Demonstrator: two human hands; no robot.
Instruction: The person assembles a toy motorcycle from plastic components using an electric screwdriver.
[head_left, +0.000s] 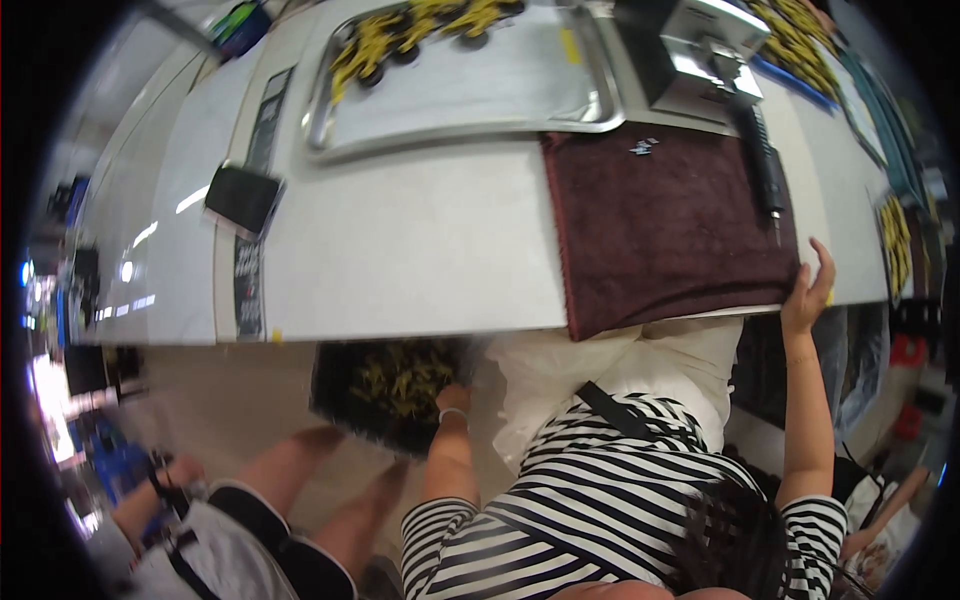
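My left hand (453, 399) reaches down below the white table (400, 260) into a black crate (338, 395) of small yellow parts; its fingers are hidden among them. My right hand (808, 288) rests on the table's near edge, fingers spread, touching the corner of a dark red cloth (660, 220). It holds nothing. On the cloth lie a black pen-shaped tool (764, 165) and a few tiny pieces (643, 147).
A metal tray (520, 95) with yellow-and-black parts (395, 38) lies at the table's far side, next to a shiny metal box (700, 50). A black phone (243, 198) lies to the left. Another person (230, 530) crouches at lower left.
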